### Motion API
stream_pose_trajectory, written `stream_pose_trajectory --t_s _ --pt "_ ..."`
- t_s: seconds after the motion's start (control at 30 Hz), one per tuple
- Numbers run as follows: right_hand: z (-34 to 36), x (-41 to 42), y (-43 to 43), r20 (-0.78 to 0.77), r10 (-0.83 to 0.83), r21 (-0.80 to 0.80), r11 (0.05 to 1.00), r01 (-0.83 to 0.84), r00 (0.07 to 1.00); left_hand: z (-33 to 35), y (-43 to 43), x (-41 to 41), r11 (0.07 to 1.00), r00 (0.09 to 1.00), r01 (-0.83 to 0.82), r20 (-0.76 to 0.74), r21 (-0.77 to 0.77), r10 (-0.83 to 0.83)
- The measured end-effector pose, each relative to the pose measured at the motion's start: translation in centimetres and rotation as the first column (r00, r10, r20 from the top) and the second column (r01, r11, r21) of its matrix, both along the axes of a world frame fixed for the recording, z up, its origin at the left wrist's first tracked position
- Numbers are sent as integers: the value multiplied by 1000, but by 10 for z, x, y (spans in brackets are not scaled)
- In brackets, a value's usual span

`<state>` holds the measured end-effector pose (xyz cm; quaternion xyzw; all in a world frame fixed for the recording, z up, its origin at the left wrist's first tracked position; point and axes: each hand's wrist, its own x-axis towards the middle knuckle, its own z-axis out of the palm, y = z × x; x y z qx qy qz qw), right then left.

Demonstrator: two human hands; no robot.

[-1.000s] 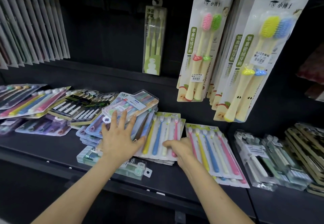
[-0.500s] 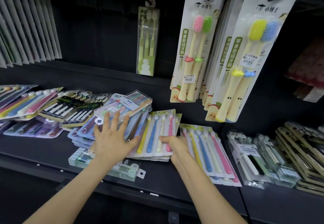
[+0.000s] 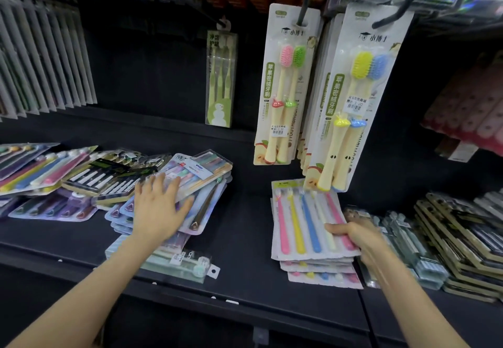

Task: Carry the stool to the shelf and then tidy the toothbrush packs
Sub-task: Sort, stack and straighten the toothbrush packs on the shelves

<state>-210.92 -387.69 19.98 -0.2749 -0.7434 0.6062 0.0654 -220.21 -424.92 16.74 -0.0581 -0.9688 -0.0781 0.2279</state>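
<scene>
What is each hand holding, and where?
Right hand grips the pastel toothbrush pack at its right edge. Left hand rests flat on another pile, holding nothing.

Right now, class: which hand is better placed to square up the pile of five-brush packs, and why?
The right hand: its fingers grip the near edge of the five-brush pile, where lower cards jut forward. The left hand lies flat on another stack across the shelf.
</scene>
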Motion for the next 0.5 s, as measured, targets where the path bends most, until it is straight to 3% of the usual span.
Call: stream_pose_trajectory --t_s 0.1,0.13,0.17,0.2,0.23,0.27,0.33,0.4,0.47,0.5 --pt "-10 -1 -4 32 31 267 963 -38 999 7 -15 -13 995 991 -83 112 48 77" --pt "-13 -2 -8 48 35 438 897 -53 998 8 -17 -15 995 986 -86 147 59 76" --pt "-17 -4 -14 80 20 650 757 -67 997 9 -18 -16 994 988 -72 145 76 61" --pt "-19 -5 -22 90 -40 837 545 -54 995 10 -19 -15 994 991 -57 125 99 44" --pt "-24 -7 -31 33 -72 933 359 -5 997 11 -18 -15 991 995 -41 97 130 29" --pt "-27 -7 -44 -53 -26 961 271 58 998 11 -17 -14 987 997 -30 74 159 18" --pt "-30 -3 -84 -274 167 911 359 201 947 10 -13 -7 973 1000 -5 16 229 2" --pt "-27 -1 -126 -311 321 786 616 52 895 11 -2 8 946 998 22 -61 323 -2" --pt "-14 0 -159 -229 355 408 880 -242 906 10 15 29 920 986 68 -165 386 -4" --pt "-7 1 -171 -205 370 164 926 -341 906 7 25 42 915 978 96 -208 392 -14"
